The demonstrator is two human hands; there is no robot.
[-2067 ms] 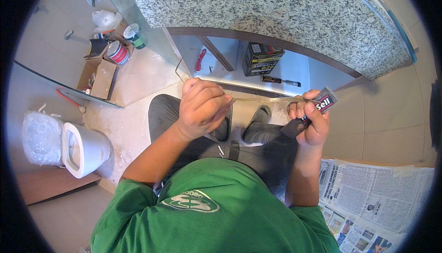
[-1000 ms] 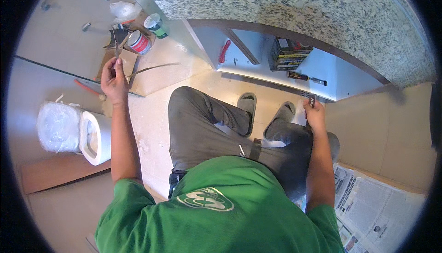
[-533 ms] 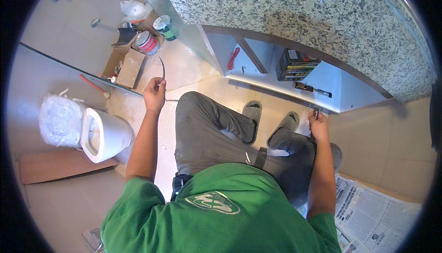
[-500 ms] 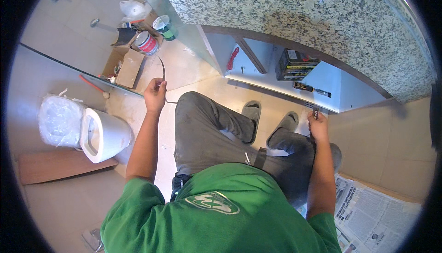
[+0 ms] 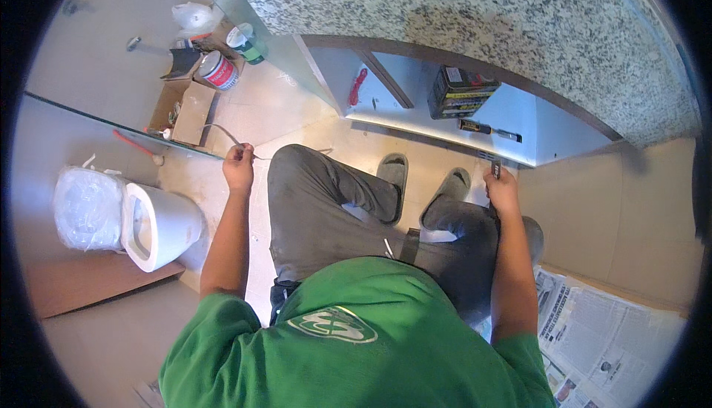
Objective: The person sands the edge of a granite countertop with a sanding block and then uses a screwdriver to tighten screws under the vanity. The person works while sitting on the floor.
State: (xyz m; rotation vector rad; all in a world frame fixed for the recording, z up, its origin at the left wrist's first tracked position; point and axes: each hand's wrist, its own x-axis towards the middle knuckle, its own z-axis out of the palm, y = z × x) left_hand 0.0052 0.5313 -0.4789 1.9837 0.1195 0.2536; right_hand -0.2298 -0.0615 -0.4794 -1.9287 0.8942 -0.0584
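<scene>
Two bare hands well apart: your left hand [image 5: 237, 169] pinching, your right hand [image 5: 503, 189] wrapped closed

Your left arm reaches forward from its short green fabric sleeve [image 5: 211, 345], the forearm almost straight and the hand beside your left knee. Thumb and fingertips press together on a long, thin, greyish flexible strip [image 5: 222, 131]. One end of it curves up toward the open brown cardboard box [image 5: 196, 111]; the other runs toward your knee. Your right forearm lies alongside your right leg, and the fingers close around a flat, narrow, dark hand tool [image 5: 496, 170], its end showing above your fist. The finger placement there is too small to make out.

Below you, the pale tiled floor [image 5: 256, 215] is marked and dusty, and your feet rest on it in grey slippers [image 5: 391, 185]. Ahead, a speckled black-and-white stone countertop [image 5: 445, 7] overhangs a white-lined cabinet [image 5: 404, 121] holding a dark square tin [image 5: 456, 95], a red bundled cord [image 5: 358, 87] and a black-handled tool [image 5: 489, 130]. To your left stands a white ceramic toilet [image 5: 170, 222], its lid wrapped in clear plastic; to your right, printed newspaper sheets [image 5: 593, 326] lie spread out.
</scene>
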